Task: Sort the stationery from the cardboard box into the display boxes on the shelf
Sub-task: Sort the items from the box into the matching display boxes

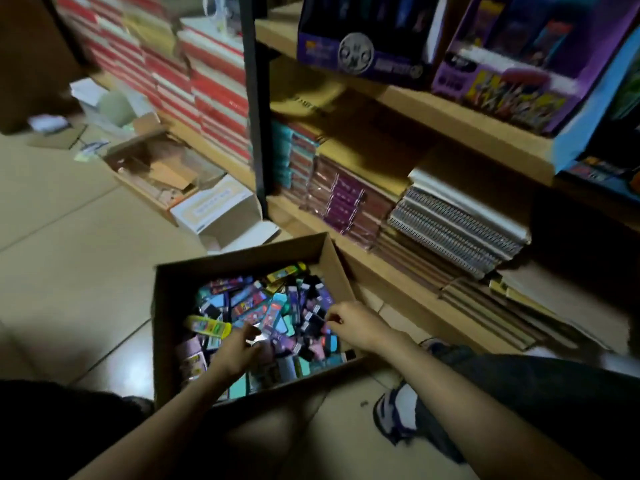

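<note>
An open cardboard box (pixel 166 306) stands on the floor, full of several small colourful stationery packets (pixel 270 310). Both my hands are inside it. My left hand (pixel 239 351) is low in the middle of the pile, thumb and fingers closed round a shiny packet (pixel 259 337) beside a yellow packet (pixel 207 326). My right hand (pixel 355 323) is at the pile's right side, its curled fingertips pinching a dark packet (pixel 327 318). Purple display boxes (pixel 363 50) (pixel 512 77) stand on the upper shelf.
Wooden shelves (pixel 450 116) to the right hold spiral notebooks (pixel 457 230) and stacked purple packs (pixel 343 202). An open white box (pixel 221 209) and a cardboard tray (pixel 156 168) lie on the tiled floor behind the box. My knee and shoe (pixel 398 414) are at the lower right.
</note>
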Available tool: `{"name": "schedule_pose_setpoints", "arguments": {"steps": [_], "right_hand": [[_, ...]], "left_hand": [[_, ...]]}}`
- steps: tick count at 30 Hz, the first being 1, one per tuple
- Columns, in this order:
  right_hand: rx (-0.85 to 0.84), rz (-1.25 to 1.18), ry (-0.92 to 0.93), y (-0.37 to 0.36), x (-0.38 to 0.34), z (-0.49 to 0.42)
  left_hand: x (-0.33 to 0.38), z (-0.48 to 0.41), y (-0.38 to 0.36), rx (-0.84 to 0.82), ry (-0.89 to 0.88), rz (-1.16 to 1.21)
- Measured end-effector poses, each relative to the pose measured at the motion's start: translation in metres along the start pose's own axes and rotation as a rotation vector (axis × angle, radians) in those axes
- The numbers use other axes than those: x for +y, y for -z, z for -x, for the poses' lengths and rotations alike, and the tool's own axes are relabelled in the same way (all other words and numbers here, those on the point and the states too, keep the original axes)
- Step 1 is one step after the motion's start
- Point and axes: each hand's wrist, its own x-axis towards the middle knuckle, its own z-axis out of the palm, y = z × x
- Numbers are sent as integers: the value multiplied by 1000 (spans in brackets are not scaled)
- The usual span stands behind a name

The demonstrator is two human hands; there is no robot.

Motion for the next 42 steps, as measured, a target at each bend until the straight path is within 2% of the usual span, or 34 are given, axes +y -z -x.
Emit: {"name": "schedule_pose_setpoints", "arguments": {"steps": [3, 9, 14, 19, 21, 23, 25, 28, 31, 33, 37, 42], "right_hand": [[-64, -80, -67, -37, 14, -23], [-102, -215, -162, -88, 13, -64], [-66, -175, -234, -113, 5, -81], [-81, -215, -260, -117, 7, -78], [-156, -160, -235, -117, 8, -75], [-216, 2, -195, -119, 7, -74], [-225, 109, -168, -121, 4, -73], [-185, 118, -117, -122, 2, -73], [-156, 39, -41, -124, 0, -71], [-151, -38, -35, -125, 0, -70], [-138, -286, -112, -123, 1, -69], [-99, -755, -233, -124, -9, -72]], "left_hand": [[-31, 2, -12, 28, 94, 79], [-66, 0, -11, 173, 133, -109], [-69, -5, -22, 49, 66, -316], [-70, -1, -29, 43, 33, -357], [-71, -3, -27, 41, 13, -435], [-72, -8, -22, 17, -3, -494], [-72, -15, -17, -23, -7, -432], [-73, -20, -13, -61, -24, -334], [-77, -21, -7, -117, -69, -336], [-82, -22, -1, -231, -97, -310], [-88, -28, 16, -528, 35, -6], [-83, -35, 20, -445, 8, -158]]}}
